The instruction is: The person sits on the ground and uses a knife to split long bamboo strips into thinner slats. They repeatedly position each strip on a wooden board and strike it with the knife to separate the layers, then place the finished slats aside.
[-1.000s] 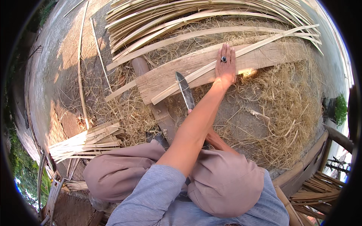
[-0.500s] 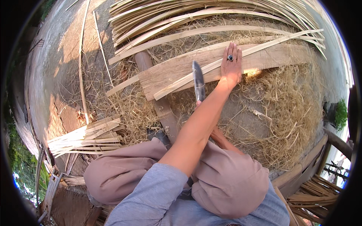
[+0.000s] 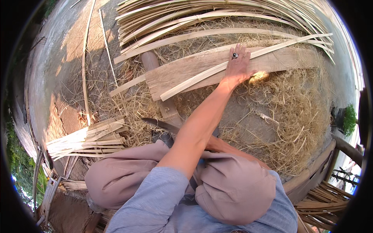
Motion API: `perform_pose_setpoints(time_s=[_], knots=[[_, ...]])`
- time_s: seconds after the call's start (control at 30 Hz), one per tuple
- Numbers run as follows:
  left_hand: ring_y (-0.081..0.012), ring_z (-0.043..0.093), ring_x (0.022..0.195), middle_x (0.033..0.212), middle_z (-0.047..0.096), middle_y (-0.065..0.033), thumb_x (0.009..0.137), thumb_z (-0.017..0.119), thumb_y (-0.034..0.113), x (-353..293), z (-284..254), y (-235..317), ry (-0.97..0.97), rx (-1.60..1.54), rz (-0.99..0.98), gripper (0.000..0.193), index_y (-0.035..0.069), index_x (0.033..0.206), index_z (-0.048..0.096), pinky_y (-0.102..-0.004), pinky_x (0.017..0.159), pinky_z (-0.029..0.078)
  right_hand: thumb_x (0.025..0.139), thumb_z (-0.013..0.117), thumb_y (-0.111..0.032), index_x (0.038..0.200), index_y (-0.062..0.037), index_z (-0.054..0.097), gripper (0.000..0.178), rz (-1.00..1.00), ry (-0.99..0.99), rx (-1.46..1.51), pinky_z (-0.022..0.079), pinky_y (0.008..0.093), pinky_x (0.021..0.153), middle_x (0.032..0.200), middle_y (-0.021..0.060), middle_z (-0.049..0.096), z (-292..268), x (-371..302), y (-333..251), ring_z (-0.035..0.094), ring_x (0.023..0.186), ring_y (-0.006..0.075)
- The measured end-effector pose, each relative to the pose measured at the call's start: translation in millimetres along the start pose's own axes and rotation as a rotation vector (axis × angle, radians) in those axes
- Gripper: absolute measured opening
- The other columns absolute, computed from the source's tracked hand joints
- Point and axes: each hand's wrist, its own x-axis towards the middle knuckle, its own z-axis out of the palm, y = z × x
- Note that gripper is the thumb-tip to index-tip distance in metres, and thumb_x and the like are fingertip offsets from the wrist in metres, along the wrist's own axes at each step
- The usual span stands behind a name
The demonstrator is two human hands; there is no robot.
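My left hand [image 3: 237, 66] lies flat with fingers apart over a pale bamboo strip [image 3: 194, 79], a ring on one finger. The strip rests slantwise along a long wooden board [image 3: 173, 79]. The board's near left end sits across a rounded wooden piece [image 3: 149, 61]. My right forearm [image 3: 237, 151] passes beneath the left one, its hand mostly hidden. From behind my left forearm a dark knife blade [image 3: 159, 124] sticks out, pointing left, below the board's end and apart from the strip; the handle is on the hidden right hand's side.
A large bundle of bamboo strips [image 3: 163, 23] lies beyond the board. Curly shavings [image 3: 287, 112] cover the ground to the right. Shorter strips [image 3: 89, 139] are stacked left of my knee, and a wooden rail [image 3: 311, 167] stands at the right.
The knife has swung from upright beside the strip down and left, toward my knees. My right arm has drawn back. My left hand stays on the strip, its fingers slightly more spread.
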Motion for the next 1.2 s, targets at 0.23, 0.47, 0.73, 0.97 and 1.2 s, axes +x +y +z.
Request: perform_pose_setpoints(time_s=[0.23,0.47,0.73,0.97,1.2], knots=[[-0.0359,0.060,0.105,0.111,0.057,-0.0213,0.095,0.065,0.023,3,-8,3,0.064,0.271,-0.093,0.023,0.005,0.109,0.065,-0.0496,0.094,0.043,0.093,0.069,-0.014,0.106,0.0056,0.068,0.023,0.242,0.129,0.150,0.055,0.0383,0.072,0.087,0.0126,0.073,-59,5,6,0.069,0.080,0.0216],[-0.0398,0.064,0.101,0.103,0.060,-0.0187,0.107,0.050,0.032,19,-12,0,0.011,-0.087,-0.164,0.026,0.016,0.118,0.067,-0.0587,0.098,0.039,0.103,0.057,-0.017,0.095,0.0080,0.066,0.027,0.376,0.413,0.200,0.051,0.0329,0.051,0.064,0.0112,0.067,-83,35,-9,0.065,0.053,0.0153],[-0.0396,0.063,0.098,0.097,0.061,-0.0184,0.108,0.051,0.032,13,-5,-14,-0.025,-0.137,-0.104,0.027,0.015,0.120,0.068,-0.0613,0.103,0.036,0.102,0.060,-0.017,0.096,0.0076,0.066,0.026,0.318,0.343,0.244,0.054,0.0342,0.056,0.074,0.0129,0.071,-42,25,8,0.069,0.062,0.0191],[-0.0346,0.063,0.092,0.097,0.061,-0.0180,0.110,0.047,0.034,9,-1,-15,-0.022,-0.135,-0.109,0.030,0.015,0.119,0.069,-0.0579,0.101,0.037,0.097,0.066,-0.014,0.105,0.0054,0.070,0.022,-0.025,0.201,0.057,0.058,0.0380,0.069,0.090,0.0159,0.076,-15,13,-11,0.075,0.082,0.0251],[-0.0327,0.061,0.093,0.097,0.061,-0.0175,0.108,0.050,0.033,10,6,-16,0.005,-0.119,-0.101,0.030,0.016,0.125,0.068,-0.0530,0.095,0.037,0.091,0.072,-0.017,0.112,0.0045,0.070,0.030,0.199,0.216,0.092,0.058,0.0431,0.085,0.106,0.0200,0.076,-40,23,-7,0.074,0.102,0.0329]])
